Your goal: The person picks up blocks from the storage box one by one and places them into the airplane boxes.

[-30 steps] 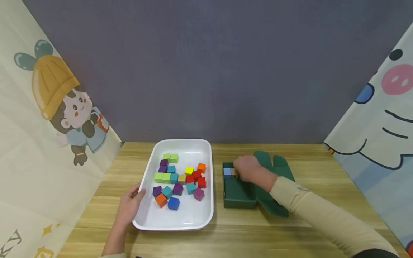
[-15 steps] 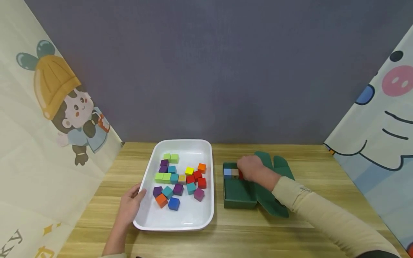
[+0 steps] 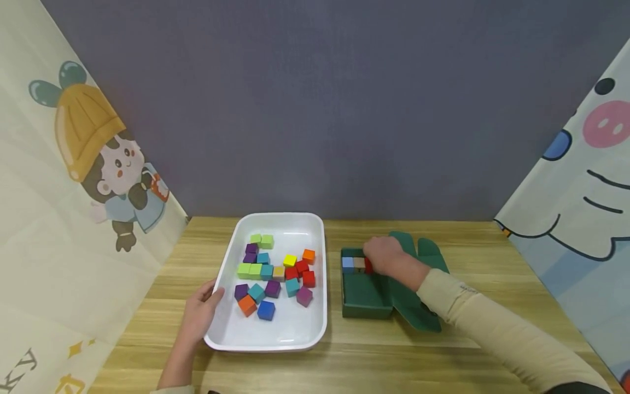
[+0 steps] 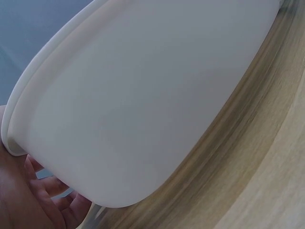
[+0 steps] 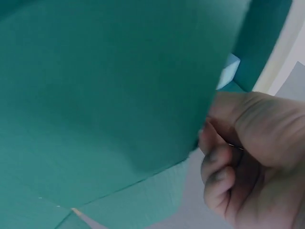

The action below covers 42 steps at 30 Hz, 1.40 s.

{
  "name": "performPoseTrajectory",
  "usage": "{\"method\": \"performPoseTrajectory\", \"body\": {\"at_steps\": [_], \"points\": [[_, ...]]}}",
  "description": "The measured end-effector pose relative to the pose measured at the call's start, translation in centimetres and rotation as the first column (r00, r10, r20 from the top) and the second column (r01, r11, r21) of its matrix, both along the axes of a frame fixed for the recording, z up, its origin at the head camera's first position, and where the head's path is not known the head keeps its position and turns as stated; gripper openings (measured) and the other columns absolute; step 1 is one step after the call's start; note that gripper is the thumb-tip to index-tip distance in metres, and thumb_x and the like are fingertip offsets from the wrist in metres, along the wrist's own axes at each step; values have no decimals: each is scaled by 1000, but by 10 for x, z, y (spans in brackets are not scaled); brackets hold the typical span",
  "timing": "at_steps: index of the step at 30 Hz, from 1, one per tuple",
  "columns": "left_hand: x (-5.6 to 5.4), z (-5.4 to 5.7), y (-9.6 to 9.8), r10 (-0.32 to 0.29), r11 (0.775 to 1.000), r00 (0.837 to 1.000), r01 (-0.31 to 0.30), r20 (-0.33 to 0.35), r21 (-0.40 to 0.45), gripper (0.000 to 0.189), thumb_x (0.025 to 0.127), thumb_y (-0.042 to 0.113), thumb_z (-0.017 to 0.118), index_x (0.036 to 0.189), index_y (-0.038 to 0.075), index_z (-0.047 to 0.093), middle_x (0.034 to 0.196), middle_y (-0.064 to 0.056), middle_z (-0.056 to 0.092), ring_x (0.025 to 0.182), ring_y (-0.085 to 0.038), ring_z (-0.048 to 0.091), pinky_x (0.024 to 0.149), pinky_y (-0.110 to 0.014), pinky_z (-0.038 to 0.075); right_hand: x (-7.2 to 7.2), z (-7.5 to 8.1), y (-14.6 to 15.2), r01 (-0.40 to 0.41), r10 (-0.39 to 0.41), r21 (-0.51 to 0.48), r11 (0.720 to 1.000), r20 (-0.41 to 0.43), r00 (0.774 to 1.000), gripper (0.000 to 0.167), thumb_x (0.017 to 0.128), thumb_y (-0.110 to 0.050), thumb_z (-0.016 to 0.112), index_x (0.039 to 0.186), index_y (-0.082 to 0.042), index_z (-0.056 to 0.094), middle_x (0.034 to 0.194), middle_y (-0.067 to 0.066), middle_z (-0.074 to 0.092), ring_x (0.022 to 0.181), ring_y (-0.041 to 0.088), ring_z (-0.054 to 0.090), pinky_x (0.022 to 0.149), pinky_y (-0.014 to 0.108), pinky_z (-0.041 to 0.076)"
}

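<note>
Fingers (image 5: 219,179) of the R. hand (image 3: 386,256) were curled, w/ the visible fingertips bent toward the palm; the thumb and index tips were hidden, so whether they pinched anything couldn't be told. They lay at a red cube (image 3: 368,266), partly covered by the hand, inside the far part of an open dark-green box (image 3: 366,298). Just L. of it, in the same row, sat a beige cube (image 3: 359,265), then a light-blue cube (image 3: 348,265) by the box's L. wall. The box's lid (image 3: 408,298) was folded out to the R., under the forearm. Fingers of the L. hand (image 3: 200,312) gripped the L. rim of a white tray (image 3: 275,334), thumb over the edge, others along the outer wall. In the tray lay loose cubes (image 3: 266,310) in mixed cols., incl. lime, purple, teal, yellow, orange, red & blue. Tray and box stood side by side, apart, on a wood-grain table (image 3: 374,361); beyond rose a grey panel (image 3: 325,109), flanked by cartoon-print cloths (image 3: 49,219).
</note>
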<state>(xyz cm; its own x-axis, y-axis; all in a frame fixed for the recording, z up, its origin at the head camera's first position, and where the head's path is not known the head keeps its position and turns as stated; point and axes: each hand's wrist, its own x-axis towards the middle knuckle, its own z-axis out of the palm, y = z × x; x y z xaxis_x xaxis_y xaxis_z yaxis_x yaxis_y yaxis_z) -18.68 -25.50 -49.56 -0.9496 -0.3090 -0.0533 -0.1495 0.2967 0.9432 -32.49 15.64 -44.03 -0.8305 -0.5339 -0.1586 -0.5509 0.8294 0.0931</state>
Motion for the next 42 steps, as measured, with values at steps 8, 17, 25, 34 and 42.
{"method": "performPoseTrajectory", "body": {"at_steps": [8,17,25,34,42], "points": [[2,2,0,11,1000,1000,-11,-1,-7,41,99,11,53,136,-7,49,130,-31,53,102,-30,61,77,-24,53,8,29,-30,-67,83,-149,987,99,992,53,88,-4,61,53,-21,26,51,-6,11,49,11,11,48,29,11],[-2,2,1,11,1000,1000,-11,-10,12,42,99,10,54,137,-7,49,131,-31,52,108,-34,58,80,-23,52,4,43,-115,-145,180,-191,971,185,966,5,84,-18,74,84,-16,69,69,-8,51,63,12,47,54,23,42],[-2,-3,-2,8,1000,1000,-8,-21,25,41,98,9,55,136,-7,50,130,-31,54,105,-33,60,78,-26,54,19,30,-208,-213,258,-181,960,274,927,20,87,-27,74,106,-20,71,93,-10,63,80,10,55,74,26,50],[-5,-4,0,-1,999,999,3,-43,53,40,98,9,55,135,-7,51,129,-30,55,103,-29,61,79,-26,54,13,25,-270,-292,324,-184,939,182,928,22,86,-18,70,109,-19,69,102,-9,63,83,10,54,68,24,48],[-3,-2,0,15,999,999,-14,-34,47,40,98,7,55,135,-8,50,130,-30,54,105,-28,59,79,-22,52,6,7,-291,-258,286,-178,950,160,945,22,87,-18,71,108,-24,71,101,-10,64,79,10,55,64,24,47]]}}
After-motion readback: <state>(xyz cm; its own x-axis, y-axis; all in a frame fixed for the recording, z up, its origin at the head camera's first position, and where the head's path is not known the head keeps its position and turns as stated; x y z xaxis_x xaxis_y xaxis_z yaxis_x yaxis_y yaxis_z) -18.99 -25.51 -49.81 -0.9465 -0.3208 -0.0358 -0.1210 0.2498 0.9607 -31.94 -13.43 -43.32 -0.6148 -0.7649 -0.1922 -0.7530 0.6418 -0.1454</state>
